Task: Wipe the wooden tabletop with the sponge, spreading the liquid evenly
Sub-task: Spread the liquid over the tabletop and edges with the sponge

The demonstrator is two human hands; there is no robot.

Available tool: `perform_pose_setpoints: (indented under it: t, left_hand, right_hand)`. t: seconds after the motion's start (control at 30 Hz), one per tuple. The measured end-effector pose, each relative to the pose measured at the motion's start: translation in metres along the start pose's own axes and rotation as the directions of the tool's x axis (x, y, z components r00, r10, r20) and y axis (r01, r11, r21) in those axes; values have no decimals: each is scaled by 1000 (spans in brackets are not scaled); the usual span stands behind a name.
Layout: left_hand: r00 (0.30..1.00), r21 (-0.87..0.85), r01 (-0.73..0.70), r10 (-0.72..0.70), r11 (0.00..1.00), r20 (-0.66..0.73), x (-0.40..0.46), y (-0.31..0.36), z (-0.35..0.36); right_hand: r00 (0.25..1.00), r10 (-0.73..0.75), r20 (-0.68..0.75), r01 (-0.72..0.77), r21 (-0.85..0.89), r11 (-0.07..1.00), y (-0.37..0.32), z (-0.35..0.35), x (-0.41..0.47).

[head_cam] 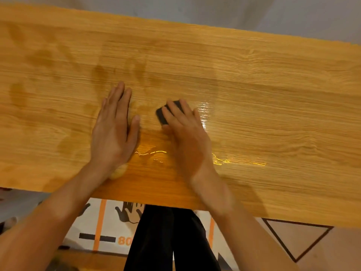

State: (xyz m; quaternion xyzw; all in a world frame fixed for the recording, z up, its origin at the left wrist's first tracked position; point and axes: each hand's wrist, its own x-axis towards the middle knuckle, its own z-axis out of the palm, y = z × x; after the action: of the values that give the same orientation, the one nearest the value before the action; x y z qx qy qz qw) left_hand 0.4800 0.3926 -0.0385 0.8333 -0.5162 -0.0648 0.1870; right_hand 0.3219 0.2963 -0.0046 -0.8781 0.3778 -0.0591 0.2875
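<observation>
Sponge [163, 114]: dark, blocky, flat on tabletop near its middle, just right of left hand; only left end and far corner show, rest under right-hand fingers.
Right hand [186, 132]: on top of sponge, fingers stretched fwd over it and lightly bent, pressing it down; thumb along sponge's near-left side. Holds sponge against the wood.
Left hand [114, 130]: flat on tabletop, palm down, fingers straight and close together, thumb out to the right. Holds nothing. Apart from sponge, narrow strip of wood between thumb and sponge.
Liquid [203, 111]: shiny wet patch just right of sponge, bright glare on it. Thin glinting edge line runs near side of both hands, from between wrists out to the right [240, 163]. Wood between wrists looks darker, wet.
Tabletop [273, 98]: light wood, grain running left-right, fills most of view. Left half has dull darker smears/blotches; can't tell if damp or shadow. Right part beyond the glare looks matte.
Arms: both bare forearms come in from near edge, left from lower left, right from lower right.
Below near edge: person's dark trousers [168, 239] at centre; floor mat or sheet [109, 227] w/ orange stripes, black hand prints, orange "80". Dark triangle outline on floor [297, 241] lower right.
Beyond far edge: plain grey surface [254, 10].
</observation>
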Motion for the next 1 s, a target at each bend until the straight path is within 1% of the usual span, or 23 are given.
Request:
perform_pose_setpoints:
  t: [0.03, 0.07, 0.13, 0.2, 0.23, 0.27, 0.3, 0.37, 0.4, 0.47, 0.5, 0.53, 0.57, 0.6, 0.67, 0.73, 0.77, 0.8, 0.87, 0.9, 0.97, 1.0]
  left_hand:
    - [1000, -7, -6, 6, 1000, -3, 0, 0, 0]
    - [1000, -12, -11, 10, 1000, -5, -1, 0, 0]
    - [1000, -14, -14, 14, 1000, -18, -1, 0, 1]
    - [999, -9, -15, 15, 1000, -38, -1, 0, 2]
    - [999, -12, -18, 17, 1000, -42, -2, 1, 2]
    - [999, -19, -20, 19, 1000, -42, -2, 2, 1]
    - [999, -24, -21, 20, 999, -41, -1, 2, 0]
    - [999, -16, -20, 19, 1000, -34, 0, 2, -1]
    - [1000, -9, -15, 15, 1000, -27, 0, 2, -2]
    - [1000, -10, -9, 8, 1000, -19, 1, 2, -2]
    - [1000, -18, -10, 9, 1000, -22, 0, 2, -3]
    - [1000, -26, -12, 11, 1000, -26, 0, 2, -3]
    - [1000, -34, -15, 14, 999, -28, 0, 1, -3]
    - [999, -38, -19, 18, 999, -32, 0, 1, -2]
    - [998, -35, -34, 33, 999, -47, -1, 1, -1]
    - [998, -28, -38, 36, 999, -59, -1, 2, -1]
    - [997, -26, -39, 38, 999, -60, -1, 2, -1]
    - [998, -25, -40, 38, 999, -57, -1, 2, -1]
    - [998, -21, -32, 31, 999, -52, 0, 1, -2]
    - [999, -16, -27, 26, 1000, -46, 0, 0, -2]
    - [1000, -1, -15, 15, 1000, -26, 1, 1, -3]
    - [1000, 5, -3, 3, 1000, -16, 2, 1, -4]
  right_hand:
    - [999, 26, -28, -25, 37, 999, 18, -12, -9]
    - [992, 93, -86, -85, 92, 992, 38, -25, -22]
    - [943, 268, -198, -230, 195, 953, 73, -47, -46]
    - [878, 402, -259, -341, 253, 906, 74, -48, -57]
    - [866, 417, -276, -357, 245, 902, 63, -39, -55]
    - [879, 388, -276, -334, 222, 916, 46, -28, -48]
    - [910, 321, -261, -277, 191, 942, 26, -15, -40]
    - [973, 140, -181, -120, 113, 986, -10, 13, -27]
    - [989, 63, -132, -52, 85, 995, -21, 22, -24]
    - [996, -45, -73, 48, 37, 998, -16, 19, -22]
    - [996, -65, -68, 67, 39, 997, -4, 12, -26]
    - [995, -54, -84, 59, 66, 996, 13, 1, -32]
    - [993, -8, -115, 19, 94, 995, 31, -11, -40]
    - [987, 65, -149, -49, 109, 993, 49, -22, -50]
    - [946, 241, -218, -215, 137, 967, 74, -39, -66]
    - [889, 365, -275, -323, 186, 928, 70, -36, -68]
    - [880, 379, -288, -337, 185, 923, 59, -30, -64]
    - [896, 345, -281, -310, 160, 937, 44, -21, -58]
    - [956, 193, -220, -175, 100, 979, 8, 5, -45]
    - [973, 130, -193, -118, 72, 990, -11, 20, -43]
    - [982, 48, -185, -42, 33, 999, -35, 36, -45]
    - [982, 6, -188, -2, 25, 1000, -33, 37, -46]
